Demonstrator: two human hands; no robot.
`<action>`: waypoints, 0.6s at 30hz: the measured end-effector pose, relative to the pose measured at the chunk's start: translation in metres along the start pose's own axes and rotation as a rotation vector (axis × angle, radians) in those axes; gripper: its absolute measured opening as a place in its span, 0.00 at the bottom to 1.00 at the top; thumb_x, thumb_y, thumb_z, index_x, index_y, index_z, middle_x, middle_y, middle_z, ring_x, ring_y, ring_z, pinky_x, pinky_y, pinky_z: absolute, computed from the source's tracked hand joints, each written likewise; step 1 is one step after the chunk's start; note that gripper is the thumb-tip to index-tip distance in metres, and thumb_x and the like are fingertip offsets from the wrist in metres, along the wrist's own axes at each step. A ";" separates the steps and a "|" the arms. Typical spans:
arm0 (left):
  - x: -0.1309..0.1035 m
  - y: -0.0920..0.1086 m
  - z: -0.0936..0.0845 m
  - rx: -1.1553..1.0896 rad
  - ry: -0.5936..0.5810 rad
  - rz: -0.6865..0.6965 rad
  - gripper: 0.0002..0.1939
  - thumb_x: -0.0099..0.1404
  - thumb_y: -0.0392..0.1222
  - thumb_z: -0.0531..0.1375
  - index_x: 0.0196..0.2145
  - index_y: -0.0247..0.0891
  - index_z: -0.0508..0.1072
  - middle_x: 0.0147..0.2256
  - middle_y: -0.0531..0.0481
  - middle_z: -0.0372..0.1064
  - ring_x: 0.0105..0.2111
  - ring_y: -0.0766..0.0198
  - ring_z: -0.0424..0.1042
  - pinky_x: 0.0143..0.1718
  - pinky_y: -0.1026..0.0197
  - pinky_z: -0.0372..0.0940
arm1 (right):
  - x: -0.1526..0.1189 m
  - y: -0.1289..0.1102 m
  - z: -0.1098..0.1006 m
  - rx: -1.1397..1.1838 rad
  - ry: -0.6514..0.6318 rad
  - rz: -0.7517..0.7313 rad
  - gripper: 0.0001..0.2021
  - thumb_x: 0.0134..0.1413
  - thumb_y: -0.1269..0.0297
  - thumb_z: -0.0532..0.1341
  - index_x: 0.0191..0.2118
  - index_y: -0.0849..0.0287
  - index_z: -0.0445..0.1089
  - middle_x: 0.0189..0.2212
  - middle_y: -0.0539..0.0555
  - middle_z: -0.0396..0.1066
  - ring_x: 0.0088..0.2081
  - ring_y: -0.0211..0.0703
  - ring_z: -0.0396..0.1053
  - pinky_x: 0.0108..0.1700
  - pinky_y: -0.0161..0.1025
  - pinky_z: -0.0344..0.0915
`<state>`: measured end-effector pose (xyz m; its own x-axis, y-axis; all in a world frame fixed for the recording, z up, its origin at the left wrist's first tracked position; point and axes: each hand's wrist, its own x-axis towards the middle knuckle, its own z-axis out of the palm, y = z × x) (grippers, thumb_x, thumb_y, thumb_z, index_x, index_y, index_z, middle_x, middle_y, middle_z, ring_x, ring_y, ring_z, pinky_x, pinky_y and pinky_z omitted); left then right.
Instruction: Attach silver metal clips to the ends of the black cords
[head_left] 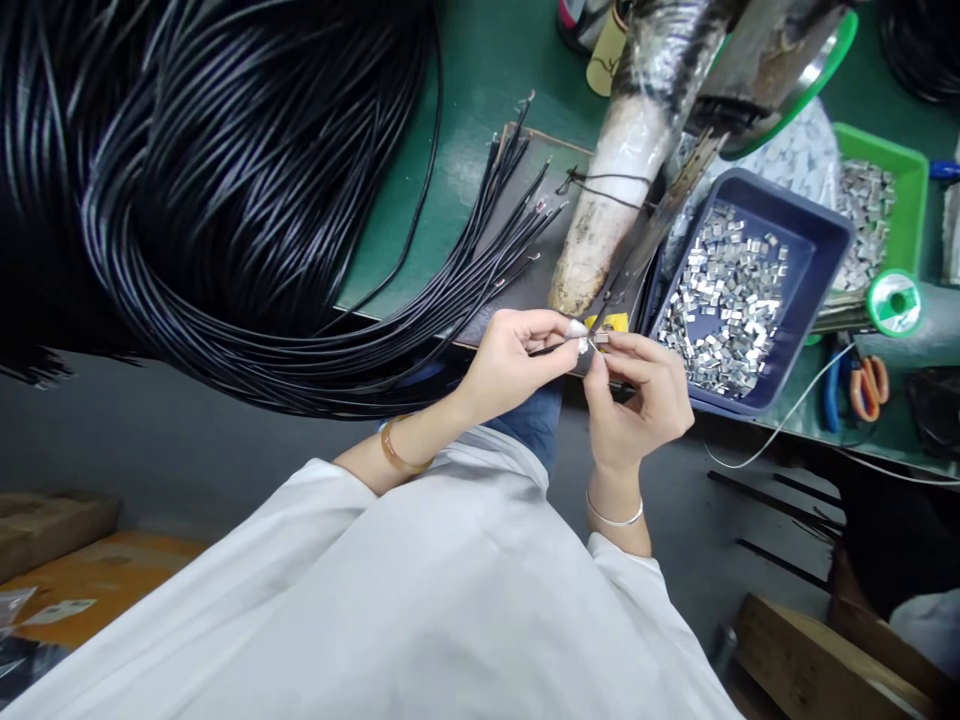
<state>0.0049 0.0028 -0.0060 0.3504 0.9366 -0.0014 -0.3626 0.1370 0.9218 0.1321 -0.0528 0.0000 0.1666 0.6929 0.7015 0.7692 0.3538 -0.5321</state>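
My left hand (517,360) pinches the end of a black cable (541,349), whose stripped tip shows pale wires. Meeting it fingertip to fingertip, my right hand (637,390) pinches a small silver metal connector (602,339) against those wires. Whether the wires sit inside the connector is too small to tell. Just behind my fingers stands a metal bar (652,240) beside a plastic-wrapped tube (600,215). A dark blue tray (814,235) to the right holds a heap of similar silver connectors (724,310). To the left fan out the stripped ends of a black cable bundle (450,290).
A large coil of black cable (262,150) covers the left of the green table (480,60). At right are a green tray (911,170) of metal parts, a solder spool (894,303) and orange-handled pliers (868,388). Cardboard boxes (817,660) stand on the floor.
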 end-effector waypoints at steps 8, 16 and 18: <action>-0.003 0.005 -0.003 0.105 -0.054 -0.090 0.04 0.55 0.36 0.64 0.28 0.31 0.77 0.21 0.55 0.64 0.20 0.77 0.59 0.22 0.71 0.55 | -0.006 0.000 -0.001 0.054 -0.017 0.010 0.08 0.49 0.75 0.65 0.34 0.55 0.68 0.38 0.49 0.76 0.40 0.39 0.76 0.41 0.39 0.75; -0.020 0.015 -0.007 0.423 -0.434 -0.097 0.07 0.60 0.37 0.60 0.31 0.31 0.78 0.19 0.56 0.62 0.20 0.75 0.56 0.22 0.69 0.51 | -0.002 0.004 -0.035 0.146 0.301 0.125 0.04 0.61 0.60 0.58 0.40 0.50 0.61 0.23 0.41 0.61 0.15 0.28 0.58 0.17 0.34 0.58; -0.026 0.020 -0.012 0.584 -0.622 -0.026 0.08 0.61 0.40 0.62 0.32 0.33 0.80 0.23 0.52 0.70 0.22 0.73 0.63 0.26 0.68 0.56 | 0.002 0.001 -0.056 0.082 0.204 0.286 0.09 0.64 0.48 0.52 0.43 0.43 0.57 0.26 0.42 0.57 0.16 0.29 0.52 0.21 0.39 0.64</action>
<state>-0.0216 -0.0150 0.0075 0.8248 0.5646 0.0303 0.0954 -0.1918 0.9768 0.1672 -0.0864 0.0275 0.4939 0.6346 0.5944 0.6233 0.2183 -0.7509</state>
